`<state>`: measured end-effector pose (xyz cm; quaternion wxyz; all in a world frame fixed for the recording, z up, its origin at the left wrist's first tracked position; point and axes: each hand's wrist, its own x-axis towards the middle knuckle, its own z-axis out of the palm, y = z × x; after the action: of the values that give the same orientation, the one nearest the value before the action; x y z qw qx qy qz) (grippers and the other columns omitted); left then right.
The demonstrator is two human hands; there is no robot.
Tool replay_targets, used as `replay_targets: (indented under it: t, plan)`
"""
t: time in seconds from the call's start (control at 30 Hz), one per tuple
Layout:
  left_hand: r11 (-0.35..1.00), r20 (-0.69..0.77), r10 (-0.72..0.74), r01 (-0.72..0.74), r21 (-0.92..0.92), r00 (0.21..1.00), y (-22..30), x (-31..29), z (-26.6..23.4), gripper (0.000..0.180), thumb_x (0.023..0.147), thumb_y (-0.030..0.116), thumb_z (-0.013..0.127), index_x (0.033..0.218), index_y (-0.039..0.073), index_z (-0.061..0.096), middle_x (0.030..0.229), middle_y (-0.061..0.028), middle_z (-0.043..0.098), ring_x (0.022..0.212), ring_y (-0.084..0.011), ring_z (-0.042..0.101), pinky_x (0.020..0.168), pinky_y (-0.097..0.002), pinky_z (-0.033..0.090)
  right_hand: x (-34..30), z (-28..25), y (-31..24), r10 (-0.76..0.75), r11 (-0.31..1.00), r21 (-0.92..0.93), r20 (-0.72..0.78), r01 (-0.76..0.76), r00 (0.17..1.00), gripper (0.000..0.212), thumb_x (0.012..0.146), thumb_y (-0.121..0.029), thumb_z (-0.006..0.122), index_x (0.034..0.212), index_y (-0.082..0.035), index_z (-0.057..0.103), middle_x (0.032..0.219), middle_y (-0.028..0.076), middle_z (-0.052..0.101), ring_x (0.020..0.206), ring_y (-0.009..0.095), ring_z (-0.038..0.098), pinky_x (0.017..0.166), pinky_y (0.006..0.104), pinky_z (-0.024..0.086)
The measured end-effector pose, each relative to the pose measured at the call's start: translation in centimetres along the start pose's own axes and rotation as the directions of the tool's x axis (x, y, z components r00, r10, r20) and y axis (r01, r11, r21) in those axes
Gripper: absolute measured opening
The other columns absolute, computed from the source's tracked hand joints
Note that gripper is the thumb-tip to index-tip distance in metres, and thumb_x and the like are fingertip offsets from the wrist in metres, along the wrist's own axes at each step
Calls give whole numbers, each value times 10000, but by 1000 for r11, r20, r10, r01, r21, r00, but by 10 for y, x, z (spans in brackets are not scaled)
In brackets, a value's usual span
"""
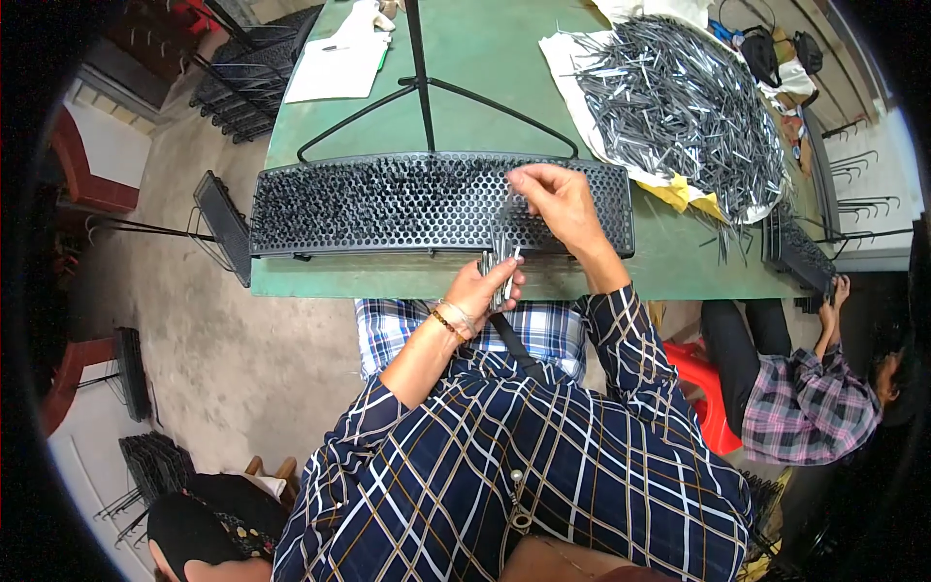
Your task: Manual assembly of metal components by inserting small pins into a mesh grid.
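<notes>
Several metal pins (pixel 501 272) stand upright in the left hand (pixel 482 291) grip — right hand (pixel 562 209) pinches one over the perforated rack (pixel 388 209).

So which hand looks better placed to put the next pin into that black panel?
The right hand, probably: its fingertips are already on the perforated black panel, while the left hand sits below it, holding a bundle of metal pins.

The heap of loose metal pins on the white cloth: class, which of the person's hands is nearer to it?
Right. The right hand rests on the black perforated panel, just beside the heap of pins; the left hand sits lower, at the table's near edge, holding a few pins.
</notes>
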<state>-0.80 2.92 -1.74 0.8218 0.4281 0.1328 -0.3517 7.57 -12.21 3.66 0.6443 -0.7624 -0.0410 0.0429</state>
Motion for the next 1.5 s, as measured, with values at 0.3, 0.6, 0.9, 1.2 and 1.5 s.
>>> replay_targets:
  t: [0.3,0.6,0.9,1.2,1.5]
  plan:
    - [994,-95,-30,19,-111,995,3,1,-1,236,904,200,561,1050,15,573,858,-73,635,665,-119,593,529,-235,505,33,26,13,-436,872,-323,-174,367,883,136,827,-125,635,890,-11,672,811,116,651,644,197,619,577,281,475]
    - [994,-139,-39,23,-111,990,3,2,-8,308,930,320,497,979,23,565,788,-82,639,596,-133,597,482,-234,495,30,34,20,-630,591,-610,59,527,775,118,792,-111,662,890,-47,669,848,88,598,690,245,605,607,324,482]
    - [999,-113,-30,25,-41,993,3,0,-4,284,943,293,477,1018,26,541,724,-55,584,556,-122,540,430,-223,430,29,33,18,-668,484,-693,103,535,737,98,769,-132,683,834,-60,670,829,74,591,676,257,604,594,344,487]
    - [979,-165,-87,53,-198,982,3,3,-9,277,921,355,496,925,80,467,708,-77,578,503,-147,520,381,-253,411,28,39,14,-601,548,-687,73,477,796,155,773,-205,683,813,-56,671,811,85,588,670,276,596,607,354,484]
    - [989,-96,-6,-8,-146,995,-2,4,-11,213,933,311,469,930,98,453,694,-70,569,471,-135,498,362,-242,379,-5,14,16,-260,788,-568,43,238,965,285,818,-274,648,900,-4,685,743,132,638,640,203,595,572,309,441]
